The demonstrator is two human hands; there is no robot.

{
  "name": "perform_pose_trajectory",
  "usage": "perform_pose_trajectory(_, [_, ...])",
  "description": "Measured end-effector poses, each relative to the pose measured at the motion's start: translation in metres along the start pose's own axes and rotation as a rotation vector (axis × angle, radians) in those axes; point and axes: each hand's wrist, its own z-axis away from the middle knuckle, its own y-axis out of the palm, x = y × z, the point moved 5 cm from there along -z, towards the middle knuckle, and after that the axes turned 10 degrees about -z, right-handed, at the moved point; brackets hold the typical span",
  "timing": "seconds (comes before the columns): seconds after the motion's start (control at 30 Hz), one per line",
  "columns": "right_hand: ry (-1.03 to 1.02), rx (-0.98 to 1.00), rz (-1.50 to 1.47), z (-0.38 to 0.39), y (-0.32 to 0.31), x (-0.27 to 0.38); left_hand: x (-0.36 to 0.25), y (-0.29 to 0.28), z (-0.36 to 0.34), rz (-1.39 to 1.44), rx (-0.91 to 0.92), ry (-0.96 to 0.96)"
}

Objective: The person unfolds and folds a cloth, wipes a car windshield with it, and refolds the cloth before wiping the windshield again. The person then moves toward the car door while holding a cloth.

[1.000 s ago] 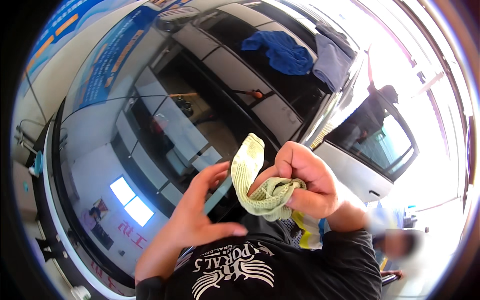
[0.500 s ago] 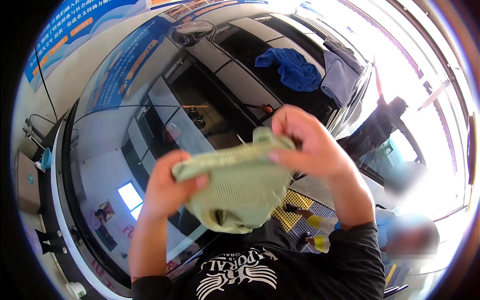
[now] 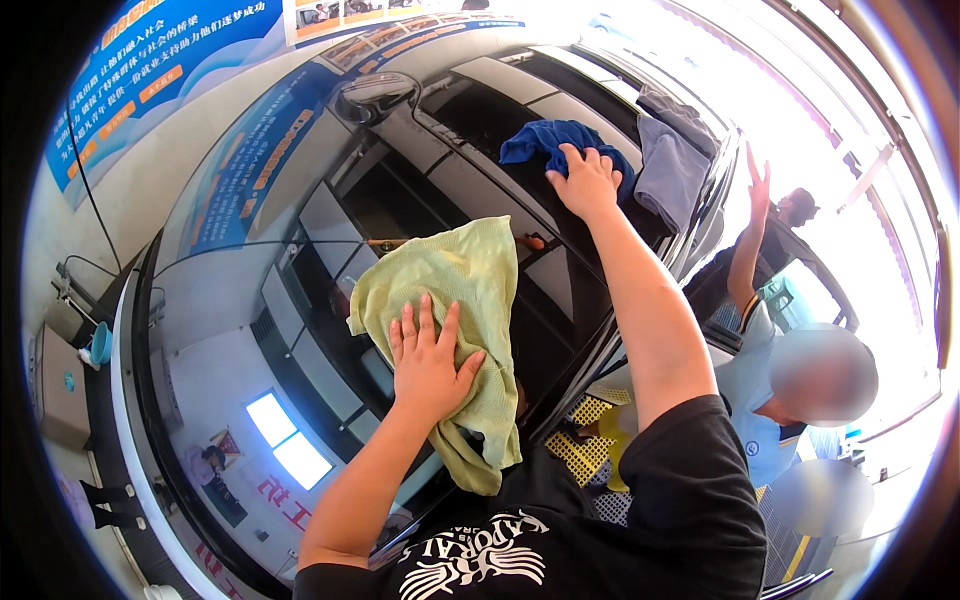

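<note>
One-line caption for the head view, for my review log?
Left hand presses a yellow-green cloth on a glossy car surface; right hand rests on a blue cloth.

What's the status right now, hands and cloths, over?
Left hand flat on green cloth, pressed to the car's glossy dark surface. Right hand on blue cloth. Grey cloth alongside. Another person beside the car.

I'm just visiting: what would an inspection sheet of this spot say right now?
Surface: glossy black car roof, mirroring the building.
Job's things: green cloth spread flat; blue cloth farther up.
Clutter: grey cloth beside the blue one.
Hands: left hand flat on green cloth, fingers spread; right hand pressed on blue cloth.
Cables: thin black cable on the wall.
Surroundings: open car door, another person beside it, blue wall poster.
</note>
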Motion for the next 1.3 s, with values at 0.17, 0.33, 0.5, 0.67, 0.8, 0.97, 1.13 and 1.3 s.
perform_pose_trajectory(0.17, [-0.118,-0.216,-0.303,-0.011,-0.008,-0.017,-0.004,0.004,0.002,-0.036,-0.033,0.025])
perform_pose_trajectory(0.33, [0.376,0.114,-2.07,0.063,-0.073,0.047,-0.003,0.003,0.004,-0.009,-0.03,0.007])
perform_pose_trajectory(0.5, [0.229,0.188,-2.408,0.183,-0.143,0.067,-0.003,0.011,-0.006,-0.025,-0.031,0.01])
perform_pose_trajectory(0.67, [-0.156,0.487,-2.384,0.227,-0.171,0.141,0.002,0.02,-0.005,-0.026,-0.124,0.012])
perform_pose_trajectory(0.8, [-0.31,0.657,-2.338,0.236,-0.16,0.182,0.002,0.027,-0.003,-0.037,-0.099,-0.008])
perform_pose_trajectory(0.97, [-0.414,0.738,-2.315,0.24,-0.163,0.213,0.0,0.021,0.002,-0.051,-0.071,-0.005])
perform_pose_trajectory(1.13, [-0.504,0.767,-2.327,0.245,-0.17,0.227,0.0,0.021,0.001,-0.045,-0.071,-0.013])
perform_pose_trajectory(1.3, [-0.565,0.756,-2.326,0.249,-0.171,0.233,0.0,0.024,-0.001,-0.061,-0.102,-0.003])
